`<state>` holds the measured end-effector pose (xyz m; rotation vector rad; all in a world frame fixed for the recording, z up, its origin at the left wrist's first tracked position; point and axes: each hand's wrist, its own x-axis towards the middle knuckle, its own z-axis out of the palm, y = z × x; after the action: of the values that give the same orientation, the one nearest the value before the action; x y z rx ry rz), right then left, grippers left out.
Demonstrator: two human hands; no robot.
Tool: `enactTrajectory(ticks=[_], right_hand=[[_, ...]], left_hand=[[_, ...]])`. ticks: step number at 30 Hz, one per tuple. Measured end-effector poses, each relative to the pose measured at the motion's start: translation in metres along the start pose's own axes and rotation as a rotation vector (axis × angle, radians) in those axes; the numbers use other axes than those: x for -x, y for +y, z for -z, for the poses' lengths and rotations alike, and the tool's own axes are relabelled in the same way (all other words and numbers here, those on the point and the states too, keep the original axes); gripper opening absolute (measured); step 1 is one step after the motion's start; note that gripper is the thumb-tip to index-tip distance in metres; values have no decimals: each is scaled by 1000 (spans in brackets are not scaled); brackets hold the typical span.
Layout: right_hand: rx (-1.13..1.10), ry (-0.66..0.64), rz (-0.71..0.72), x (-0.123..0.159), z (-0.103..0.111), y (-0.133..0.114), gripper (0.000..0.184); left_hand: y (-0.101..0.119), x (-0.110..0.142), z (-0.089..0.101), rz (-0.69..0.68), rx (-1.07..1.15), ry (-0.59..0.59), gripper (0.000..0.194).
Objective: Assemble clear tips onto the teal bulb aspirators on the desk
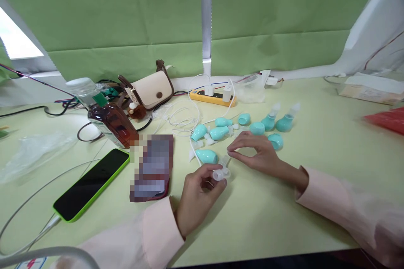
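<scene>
My left hand (197, 195) pinches a small clear plastic cap (220, 173) between thumb and fingers just above the pale green table (259, 214). My right hand (256, 154) rests on the table with its fingertips pinched on another small clear piece (226, 159), close to the cap. A teal rubber bulb (206, 156) lies right beside both hands. Several more teal bulbs (221, 128) and clear tips lie scattered behind, two of them (279, 120) standing with clear nozzles fitted.
A green-cased phone (93, 184) on a white cable and a dark wallet-like item (153, 167) lie at left. Behind are a bottle of brown liquid (109, 117), a cream bag (151, 88), a yellow power strip (213, 97), cables and a box (369, 88) at far right.
</scene>
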<state>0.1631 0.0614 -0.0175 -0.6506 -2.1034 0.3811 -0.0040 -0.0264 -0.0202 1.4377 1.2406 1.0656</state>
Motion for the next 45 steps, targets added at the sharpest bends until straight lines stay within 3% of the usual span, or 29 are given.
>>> enactTrajectory(ticks=[4, 7, 11, 16, 22, 29, 33, 39, 45], right_hand=[[-330, -85, -148, 5, 2, -21, 7], [-394, -124, -116, 8, 1, -24, 11], [-410, -81, -82, 11, -2, -20, 14], [-335, -29, -98, 12, -3, -23, 15], [-196, 162, -1, 16, -6, -31, 25], [-247, 81, 28, 15, -4, -36, 24], [-99, 122, 147, 15, -3, -37, 26], [99, 9, 367, 20, 0, -30, 36], [157, 11, 406, 22, 1, -28, 37]], left_hand=[[-2, -1, 0, 22, 45, -9, 28], [-3, -2, -1, 46, 83, -3, 35], [-1, -3, -1, 53, 114, 6, 36], [3, -2, -1, 66, 134, 21, 33], [7, -2, 0, 49, 212, 14, 33], [4, -1, 1, 12, 270, -4, 29], [6, -2, 1, 28, 252, -4, 30], [8, -2, 0, 30, 251, 8, 27], [6, -1, 0, 37, 223, 5, 27]])
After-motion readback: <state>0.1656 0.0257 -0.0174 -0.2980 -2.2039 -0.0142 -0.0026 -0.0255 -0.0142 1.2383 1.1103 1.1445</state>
